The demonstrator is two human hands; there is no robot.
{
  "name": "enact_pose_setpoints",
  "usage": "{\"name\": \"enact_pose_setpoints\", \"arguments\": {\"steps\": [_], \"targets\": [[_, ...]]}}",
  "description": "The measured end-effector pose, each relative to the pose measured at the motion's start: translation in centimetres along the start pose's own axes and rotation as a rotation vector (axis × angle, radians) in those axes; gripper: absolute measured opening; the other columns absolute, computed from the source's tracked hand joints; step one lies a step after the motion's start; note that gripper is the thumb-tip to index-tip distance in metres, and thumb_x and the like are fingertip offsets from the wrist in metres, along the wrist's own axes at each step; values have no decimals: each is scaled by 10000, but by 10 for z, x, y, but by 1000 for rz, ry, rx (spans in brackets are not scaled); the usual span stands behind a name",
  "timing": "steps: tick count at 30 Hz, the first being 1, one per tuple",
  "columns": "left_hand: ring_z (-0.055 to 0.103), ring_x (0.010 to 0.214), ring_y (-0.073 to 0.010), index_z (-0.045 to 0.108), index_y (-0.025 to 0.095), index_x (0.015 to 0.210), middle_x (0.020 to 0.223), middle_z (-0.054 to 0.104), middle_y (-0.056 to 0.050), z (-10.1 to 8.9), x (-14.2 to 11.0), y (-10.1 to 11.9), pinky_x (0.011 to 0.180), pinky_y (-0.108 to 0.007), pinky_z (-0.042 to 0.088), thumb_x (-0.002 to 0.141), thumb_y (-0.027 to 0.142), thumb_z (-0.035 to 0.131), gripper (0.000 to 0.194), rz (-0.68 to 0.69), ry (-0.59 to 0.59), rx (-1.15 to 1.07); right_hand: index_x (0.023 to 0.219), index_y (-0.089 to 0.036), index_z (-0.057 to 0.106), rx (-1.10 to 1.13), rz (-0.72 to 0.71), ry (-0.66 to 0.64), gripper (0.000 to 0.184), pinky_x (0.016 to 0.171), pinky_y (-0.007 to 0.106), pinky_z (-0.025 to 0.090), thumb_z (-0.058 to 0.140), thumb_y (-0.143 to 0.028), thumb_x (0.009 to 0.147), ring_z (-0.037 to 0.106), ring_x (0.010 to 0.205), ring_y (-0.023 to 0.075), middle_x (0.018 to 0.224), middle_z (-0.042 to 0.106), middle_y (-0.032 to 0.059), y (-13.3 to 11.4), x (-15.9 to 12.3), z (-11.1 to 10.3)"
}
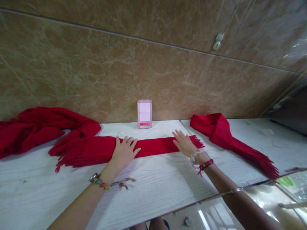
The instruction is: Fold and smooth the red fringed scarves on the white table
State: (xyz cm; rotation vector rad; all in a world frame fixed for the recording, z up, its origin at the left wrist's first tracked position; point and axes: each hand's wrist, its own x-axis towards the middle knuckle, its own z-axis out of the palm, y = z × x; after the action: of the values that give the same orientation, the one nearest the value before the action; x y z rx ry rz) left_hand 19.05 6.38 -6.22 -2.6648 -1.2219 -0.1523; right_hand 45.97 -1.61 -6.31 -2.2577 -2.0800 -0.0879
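The left hand (125, 150) lies flat on the red scarf (153, 147), fingers spread, gripping nothing. The right hand (185, 145) presses near its fringe, fingers slightly parted

- Tabletop (155, 182): white, wood-look, fine-grained, mostly matt.
- Flat scarf (155, 147) on the tabletop: soft, matt red cloth, stringy at the fringe.
- Wall (107, 73) behind the tabletop: smooth, veined like marble, with a soft sheen.
- Floor (213, 217) below the tabletop: smooth and glossy, catching bright reflections.
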Motion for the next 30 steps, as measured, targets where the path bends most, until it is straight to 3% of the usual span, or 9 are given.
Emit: {"name": "enact_pose_setpoints", "arguments": {"steps": [3, 5, 7, 10, 13, 15, 17, 23, 30], "targets": [[391, 1172, -340, 490, 202, 1215, 1246, 502, -124, 2, 0, 0, 939, -637, 125, 876, 372, 373, 397, -4, 12, 2, 1355, -220, 272, 56, -169, -81, 485, 1008, 514, 224, 246, -347, 887, 173, 1309, 230, 1428, 239, 79, -37, 1, 8], [387, 1176, -336, 487, 200, 1220, 1249, 500, -122, 4, -1, -1, 944, -632, 123, 876, 368, 374, 399, -4, 16, 5, 1350, -232, 283, 50, -173, -118, 478, 1019, 504, 206, 240, -362, 891, 191, 1305, 221, 1425, 253, 63, -41, -1, 12], [385, 1178, -335, 489, 189, 1220, 1252, 496, -124, 5, -1, -2, 947, -629, 126, 875, 358, 379, 399, -3, 10, 13, 1350, -234, 283, 30, -94, -127, 474, 1015, 500, 219, 228, -359, 896, 206, 1301, 225, 1425, 253, 59, -24, -4, 14], [395, 1167, -340, 506, 170, 1203, 1245, 503, -127, 5, -1, -4, 943, -634, 131, 871, 341, 389, 392, 0, 14, 24, 1337, -192, 313, -38, 99, -109, 468, 985, 488, 285, 234, -313, 892, 261, 1279, 250, 1402, 303, 96, 26, -12, 12], [385, 1180, -336, 544, 173, 1160, 1239, 509, -126, 2, -2, 1, 959, -636, 93, 865, 302, 389, 358, 11, 108, 28, 1263, -106, 422, -132, 265, 16, 444, 957, 450, 333, 285, -236, 861, 360, 1214, 280, 1311, 424, 156, 70, -22, 3], [362, 1209, -306, 545, 176, 1157, 1266, 482, -128, -1, -2, 10, 987, -611, 58, 868, 249, 368, 347, 36, 191, 10, 1221, -99, 465, -130, 278, 135, 427, 941, 420, 354, 297, -191, 840, 426, 1153, 268, 1232, 499, 156, 78, -27, -2], [331, 1240, -270, 511, 177, 1198, 1314, 428, -128, -2, -1, 21, 1018, -560, 78, 874, 247, 363, 363, 102, 226, -41, 1191, -112, 492, -73, 228, 200, 417, 922, 385, 375, 286, -172, 833, 480, 1084, 242, 1152, 557, 140, 67, -29, -5], [263, 1282, -222, 365, 249, 1309, 1393, 312, -55, 11, -4, 34, 1019, -418, 238, 878, 447, 350, 474, 445, -36, -210, 1079, -85, 571, -63, 161, 87, 362, 857, 318, 407, 328, -174, 826, 530, 948, 225, 1021, 587, 150, 16, -23, 5], [235, 1293, -224, 322, 254, 1330, 1409, 264, -55, 11, -5, 29, 1031, -432, 203, 889, 434, 324, 477, 433, -106, -232, 958, -115, 625, -209, 455, 37, 345, 769, 361, 440, 312, -203, 841, 546, 919, 266, 985, 597, 174, 64, -36, -6]]}}
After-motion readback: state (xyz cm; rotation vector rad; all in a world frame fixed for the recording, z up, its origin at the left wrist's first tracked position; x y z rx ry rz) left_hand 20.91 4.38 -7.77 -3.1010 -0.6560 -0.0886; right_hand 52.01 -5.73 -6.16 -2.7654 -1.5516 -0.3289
